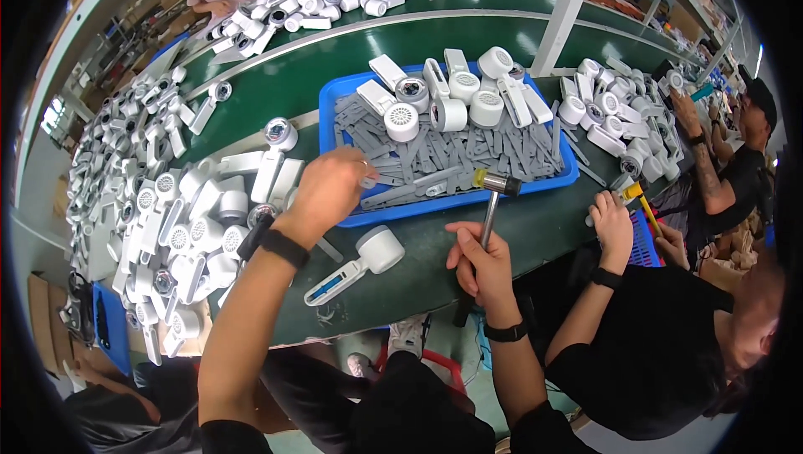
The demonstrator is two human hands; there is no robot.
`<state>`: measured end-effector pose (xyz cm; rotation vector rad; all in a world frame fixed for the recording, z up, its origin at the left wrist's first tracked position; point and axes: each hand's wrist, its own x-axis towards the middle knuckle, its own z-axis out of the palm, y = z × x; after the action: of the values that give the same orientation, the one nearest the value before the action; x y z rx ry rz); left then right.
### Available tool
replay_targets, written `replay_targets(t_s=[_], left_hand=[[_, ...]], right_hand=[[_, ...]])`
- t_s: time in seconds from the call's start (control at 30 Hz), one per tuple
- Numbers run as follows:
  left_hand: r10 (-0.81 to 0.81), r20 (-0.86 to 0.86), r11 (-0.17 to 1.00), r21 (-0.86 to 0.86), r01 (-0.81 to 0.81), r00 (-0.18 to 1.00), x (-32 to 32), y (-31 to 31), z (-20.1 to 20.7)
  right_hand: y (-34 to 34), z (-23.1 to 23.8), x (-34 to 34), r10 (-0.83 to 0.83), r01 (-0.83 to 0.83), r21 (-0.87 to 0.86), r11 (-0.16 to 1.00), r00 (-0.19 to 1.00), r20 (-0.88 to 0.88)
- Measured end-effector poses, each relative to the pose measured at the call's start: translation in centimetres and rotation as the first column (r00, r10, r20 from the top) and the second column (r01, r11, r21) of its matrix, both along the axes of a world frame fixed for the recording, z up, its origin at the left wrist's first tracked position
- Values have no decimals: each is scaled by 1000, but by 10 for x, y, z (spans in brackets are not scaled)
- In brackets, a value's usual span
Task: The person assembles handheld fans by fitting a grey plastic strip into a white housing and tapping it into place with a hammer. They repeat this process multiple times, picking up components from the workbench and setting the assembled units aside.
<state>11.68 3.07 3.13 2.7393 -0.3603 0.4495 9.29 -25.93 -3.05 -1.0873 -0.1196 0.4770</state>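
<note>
My right hand [483,268] holds a small hammer [490,218] by its handle. The metal shaft points up and away, and the head has a yellow face. My left hand [329,188] is over the near left edge of a blue tray [452,213], its fingers pinched together beside the grey plastic strips [435,160]; what they hold, if anything, I cannot make out. Between my hands, near the table's front edge, lies a white handheld fan [381,250]. Its handle is open on the upper side, showing a blue part inside.
White fan units [401,122] lie on the strips along the tray's far side. A large heap of fans [209,232] covers the table at left, and another heap [615,115] lies at right. Close on my right, a co-worker [652,337] handles a yellow hammer [648,210].
</note>
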Motion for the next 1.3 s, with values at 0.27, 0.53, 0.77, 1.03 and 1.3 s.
replay_targets(t_s=[0.27,0.53,0.77,1.03,1.3], left_hand=[[-89,-22,955,281,91,996,26,-2,-19],[181,-230,754,-592,-285,956,-52,-43,43],[-198,-208,227,-960,-162,958,-151,-73,16],[394,36,897,-234,-376,918,-199,-26,3],[307,-148,909,-249,-335,940,-202,-68,-28]], right_hand=[[1,5,4,48,-48,5,999,999,-16],[-2,9,-5,72,-70,-78,994,997,18],[26,54,-63,338,-334,55,941,935,-107],[3,49,-71,27,-30,-115,993,999,-19],[9,30,-75,39,-26,-277,960,998,39]])
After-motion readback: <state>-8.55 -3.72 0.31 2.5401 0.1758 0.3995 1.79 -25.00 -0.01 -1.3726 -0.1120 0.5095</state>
